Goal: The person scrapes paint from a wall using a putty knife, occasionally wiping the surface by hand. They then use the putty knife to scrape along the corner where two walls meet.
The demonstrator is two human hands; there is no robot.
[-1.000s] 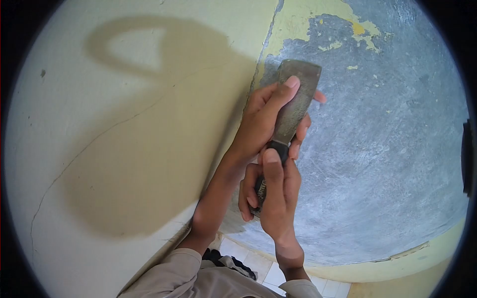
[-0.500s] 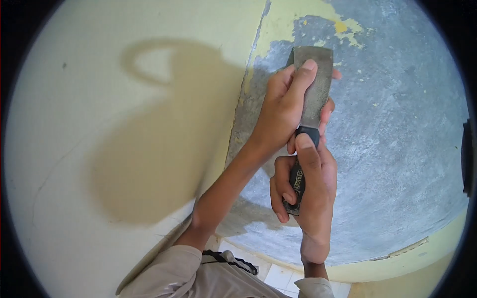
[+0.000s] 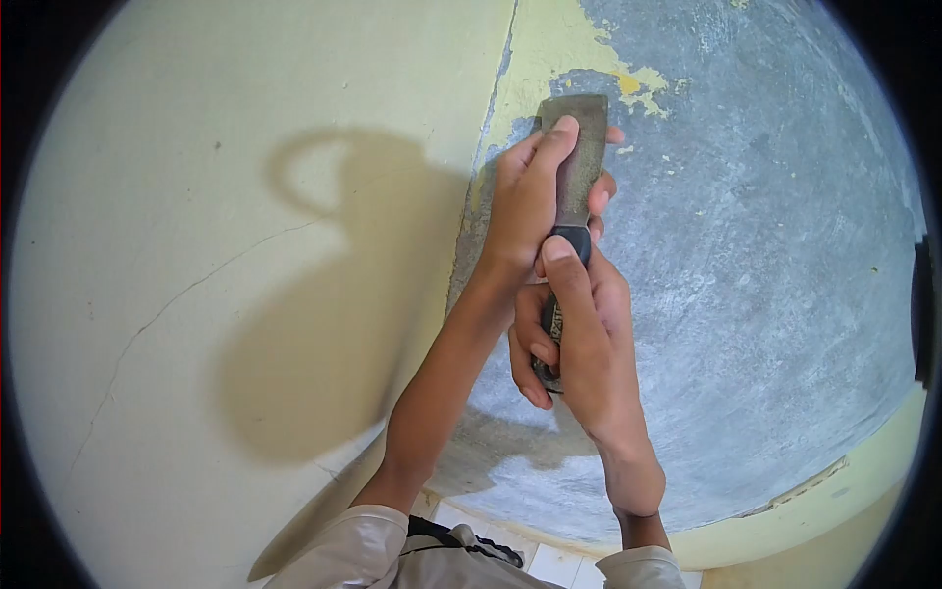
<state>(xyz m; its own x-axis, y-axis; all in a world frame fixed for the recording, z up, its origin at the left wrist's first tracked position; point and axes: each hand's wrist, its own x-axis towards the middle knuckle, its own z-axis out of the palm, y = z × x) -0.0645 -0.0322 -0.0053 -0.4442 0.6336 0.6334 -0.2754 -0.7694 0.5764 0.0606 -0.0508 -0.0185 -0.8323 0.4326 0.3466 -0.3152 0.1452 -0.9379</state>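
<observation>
Both of my hands are on a scraper (image 3: 583,172) with a broad metal blade and a black handle. My left hand (image 3: 530,201) wraps the blade, thumb flat on its face and fingertips showing past its right side. Lower down, my right hand (image 3: 587,334) is closed around the handle, its thumb pressed near the collar where blade meets handle. The blade's wide end points up, close before the grey bared wall (image 3: 746,294), just under a ragged patch of pale yellow paint (image 3: 549,49).
To the left stands a cream painted wall (image 3: 128,294) with a thin crack, carrying a large shadow (image 3: 304,363). A corner line separates it from the grey wall. White floor tiles (image 3: 554,566) show at the bottom. A dark object (image 3: 922,314) sits at the right edge.
Both hands and the scraper have shifted left and slightly up in view, still gripped the same way. The view itself has moved, showing more of the crack on the left wall.
</observation>
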